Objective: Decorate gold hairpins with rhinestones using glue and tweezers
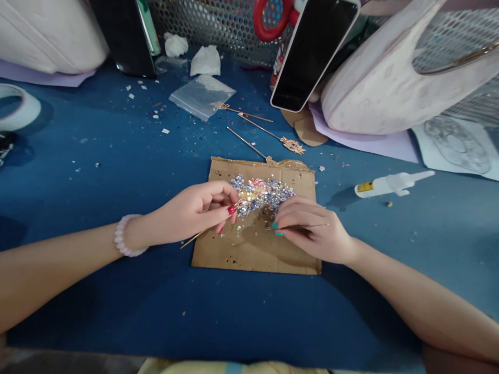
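My left hand (212, 208) is closed in a pinch on a hair stick; its thin gold-coloured shaft (191, 240) comes out below the palm, and its decorated end is mostly lost among fingers and stones. Small glittering rhinestones (273, 193), mostly blue-silver with pink and yellow ones, lie heaped on a piece of cardboard (257, 254). At the heap's lower right, my right hand (312, 226) is closed around slim metal tweezers (298, 226). Their tip points left, just above the cardboard. Whether the tip grips a stone is too small to tell.
Beyond the cardboard lie several gold-coloured hair sticks (255, 126) and a clear zip bag (200, 98). To the right is a white glue bottle (390, 184). A phone (315, 52) leans at the back beside a white bag (370, 88). A tape roll (19, 111) sits far left.
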`<state>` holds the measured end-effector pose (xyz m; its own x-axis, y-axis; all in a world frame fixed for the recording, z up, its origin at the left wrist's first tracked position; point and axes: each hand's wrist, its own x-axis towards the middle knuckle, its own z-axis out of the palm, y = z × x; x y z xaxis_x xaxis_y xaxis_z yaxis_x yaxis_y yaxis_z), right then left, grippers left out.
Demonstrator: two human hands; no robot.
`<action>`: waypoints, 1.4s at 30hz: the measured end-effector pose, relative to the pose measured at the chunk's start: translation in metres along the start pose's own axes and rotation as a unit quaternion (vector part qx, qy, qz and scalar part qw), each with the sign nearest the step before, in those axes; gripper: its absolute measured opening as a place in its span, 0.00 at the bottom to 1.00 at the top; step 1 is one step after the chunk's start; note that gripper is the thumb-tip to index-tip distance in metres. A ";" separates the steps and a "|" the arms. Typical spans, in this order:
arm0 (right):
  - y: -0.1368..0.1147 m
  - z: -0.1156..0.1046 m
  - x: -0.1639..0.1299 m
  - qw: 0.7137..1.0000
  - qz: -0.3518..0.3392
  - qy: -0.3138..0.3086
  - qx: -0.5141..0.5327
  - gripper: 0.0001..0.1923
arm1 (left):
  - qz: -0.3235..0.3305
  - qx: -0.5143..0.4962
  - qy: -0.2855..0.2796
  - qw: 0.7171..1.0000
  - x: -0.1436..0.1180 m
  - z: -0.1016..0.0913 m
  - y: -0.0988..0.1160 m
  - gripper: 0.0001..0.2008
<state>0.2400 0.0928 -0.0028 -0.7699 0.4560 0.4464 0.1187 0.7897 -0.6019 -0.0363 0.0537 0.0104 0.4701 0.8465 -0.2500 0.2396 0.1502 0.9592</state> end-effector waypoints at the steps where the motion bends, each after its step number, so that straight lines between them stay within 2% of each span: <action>1: 0.000 0.000 0.000 1.000 -0.001 0.000 0.001 0.05 | -0.001 0.001 0.001 1.000 0.000 0.000 0.000 0.06; 42: 0.000 -0.001 0.002 1.000 -0.007 -0.006 0.019 0.04 | 0.005 -0.012 -0.007 1.000 -0.001 0.001 0.000 0.05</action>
<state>0.2392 0.0937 -0.0012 -0.7789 0.4395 0.4474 0.0832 0.7794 -0.6209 -0.0362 0.0522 0.0112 0.4838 0.8411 -0.2419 0.2147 0.1539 0.9645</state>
